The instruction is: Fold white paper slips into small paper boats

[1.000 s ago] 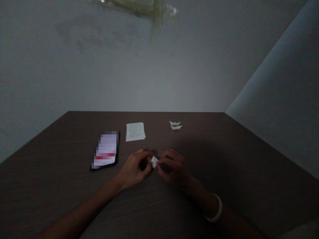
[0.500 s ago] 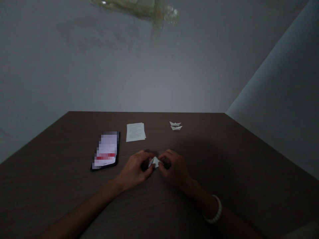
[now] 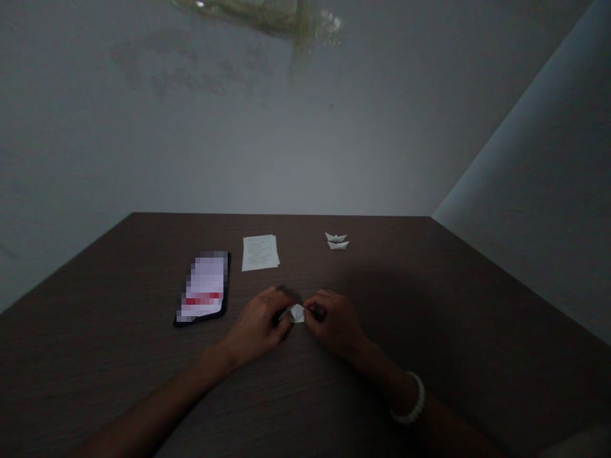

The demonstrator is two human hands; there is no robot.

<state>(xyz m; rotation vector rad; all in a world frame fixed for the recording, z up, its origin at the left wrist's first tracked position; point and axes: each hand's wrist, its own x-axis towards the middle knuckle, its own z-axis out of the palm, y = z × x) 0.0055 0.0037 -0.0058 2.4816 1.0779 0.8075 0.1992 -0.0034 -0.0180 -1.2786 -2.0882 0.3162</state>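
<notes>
A small folded piece of white paper [image 3: 297, 313] is held between my two hands, low over the front middle of the table. My left hand [image 3: 261, 321] pinches its left side with thumb and fingers. On the other side, the thumb and fingertips of my right hand [image 3: 334, 321] grip the right edge. The fingers hide both ends of the paper, so its full shape does not show. Beyond my right hand, two small white paper boats [image 3: 337, 242] lie close together, one behind the other.
A stack of printed paper sheets [image 3: 260, 253] lies beyond my left hand. To the left is a phone [image 3: 203, 286] with a lit, blurred screen. The brown table [image 3: 157, 235] meets a stained grey wall [image 3: 229, 140] at its far edge. A pale beaded bracelet [image 3: 414, 401] circles my right wrist.
The folded paper between my fingers has changed shape: its pleated peak now looks flatter and wider. Both hands have stayed in nearly the same place. The phone, sheets and boats are unmoved.
</notes>
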